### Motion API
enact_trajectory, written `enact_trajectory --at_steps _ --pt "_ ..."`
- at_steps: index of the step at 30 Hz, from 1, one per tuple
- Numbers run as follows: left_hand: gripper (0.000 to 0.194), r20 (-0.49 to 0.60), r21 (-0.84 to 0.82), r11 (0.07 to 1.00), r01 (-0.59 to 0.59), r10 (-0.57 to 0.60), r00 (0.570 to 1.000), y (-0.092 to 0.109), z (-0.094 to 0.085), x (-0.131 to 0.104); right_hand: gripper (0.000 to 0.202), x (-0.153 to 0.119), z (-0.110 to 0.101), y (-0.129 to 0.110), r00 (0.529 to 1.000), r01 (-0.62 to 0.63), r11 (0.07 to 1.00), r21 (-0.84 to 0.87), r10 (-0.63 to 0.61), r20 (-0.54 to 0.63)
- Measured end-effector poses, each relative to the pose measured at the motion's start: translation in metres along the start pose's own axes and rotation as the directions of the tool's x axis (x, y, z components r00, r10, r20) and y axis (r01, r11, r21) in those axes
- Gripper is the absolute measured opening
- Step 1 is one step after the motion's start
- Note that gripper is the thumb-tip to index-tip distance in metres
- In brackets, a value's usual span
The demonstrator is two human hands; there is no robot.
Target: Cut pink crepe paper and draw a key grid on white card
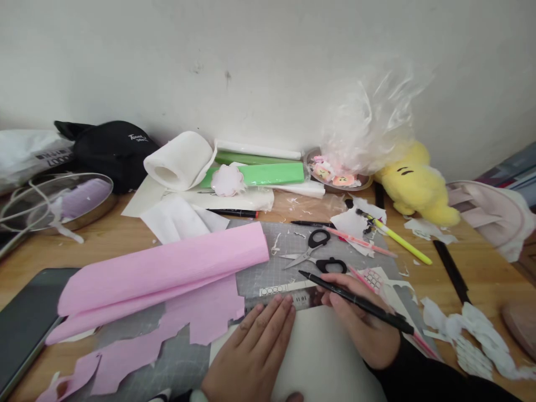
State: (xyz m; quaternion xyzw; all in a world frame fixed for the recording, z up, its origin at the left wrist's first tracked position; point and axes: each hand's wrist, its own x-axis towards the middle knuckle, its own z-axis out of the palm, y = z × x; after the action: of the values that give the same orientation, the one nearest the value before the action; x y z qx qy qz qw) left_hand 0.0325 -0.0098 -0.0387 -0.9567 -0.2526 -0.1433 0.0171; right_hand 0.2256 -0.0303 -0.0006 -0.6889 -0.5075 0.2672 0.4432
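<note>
My left hand [255, 352] lies flat, fingers stretched out, over a clear ruler [302, 299] and a sheet of white paper [330, 354]. In my right hand [362, 321] is a black pen [355, 300], its tip pointing up and left above the ruler's far side. Just beyond the ruler lies a narrow paper strip [278, 289] with small drawn shapes. Open scissors [312, 258] with black handles rest on the grey cutting mat [259, 228] behind the pen. Pink crepe paper [167, 268] lies rolled to the left, a ragged cut edge hanging below it.
White tissue roll [180, 162], green paper [274, 174] and a bowl [368, 183] stand along the wall. A yellow plush toy [419, 181] sits back right. A yellow pen [402, 241] and crumpled tissue [477, 335] lie right, a dark tablet [33, 324] left.
</note>
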Motion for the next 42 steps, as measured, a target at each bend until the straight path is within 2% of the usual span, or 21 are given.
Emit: enact_trajectory --at_steps 3,8,12,16,20,24,28,32,37,42 --pt "0.075 -0.023 -0.002 0.999 -0.037 0.037 0.999 -0.001 0.003 -0.001 0.016 0.000 0.000 0.003 0.999 0.027 1.000 -0.010 -0.027 0.033" --pt "0.076 0.142 -0.021 0.997 0.076 -0.072 0.987 0.008 -0.009 0.003 0.013 0.003 -0.002 0.009 0.977 0.138 0.990 -0.009 -0.135 0.165" --pt "0.077 0.165 -0.035 0.996 0.084 -0.077 0.983 0.009 -0.014 0.005 0.013 0.005 -0.004 0.010 0.963 0.147 0.989 -0.028 -0.137 0.234" --pt "0.074 0.140 -0.042 0.996 0.081 -0.075 0.987 0.005 -0.010 0.003 0.012 0.003 -0.001 0.004 0.980 0.082 0.997 0.015 -0.083 0.178" --pt "0.074 0.060 -0.063 0.998 0.008 -0.004 0.998 0.002 -0.005 0.001 0.012 0.000 0.002 0.001 0.988 0.048 0.997 0.055 -0.056 0.147" --pt "0.068 0.129 -0.066 0.993 0.101 -0.091 0.987 0.005 -0.009 0.003 0.011 0.000 0.002 0.003 0.986 0.047 0.998 0.051 -0.054 0.157" --pt "0.069 0.152 -0.065 0.992 0.104 -0.093 0.984 0.009 -0.014 0.006 0.012 0.001 0.002 0.003 0.987 0.052 0.998 0.018 -0.054 0.152" --pt "0.073 0.144 -0.049 0.994 0.095 -0.087 0.986 0.006 -0.010 0.004 0.012 0.001 0.002 0.001 0.986 0.037 0.999 0.032 -0.042 0.161" --pt "0.076 0.042 -0.053 0.999 -0.013 0.015 0.999 0.001 -0.003 0.000 0.012 0.001 0.002 0.000 0.991 0.028 0.999 -0.021 -0.025 0.130" --pt "0.070 0.135 -0.058 0.993 0.101 -0.093 0.987 0.006 -0.010 0.004 0.013 0.000 0.002 0.003 0.997 -0.023 1.000 0.009 0.022 0.075"
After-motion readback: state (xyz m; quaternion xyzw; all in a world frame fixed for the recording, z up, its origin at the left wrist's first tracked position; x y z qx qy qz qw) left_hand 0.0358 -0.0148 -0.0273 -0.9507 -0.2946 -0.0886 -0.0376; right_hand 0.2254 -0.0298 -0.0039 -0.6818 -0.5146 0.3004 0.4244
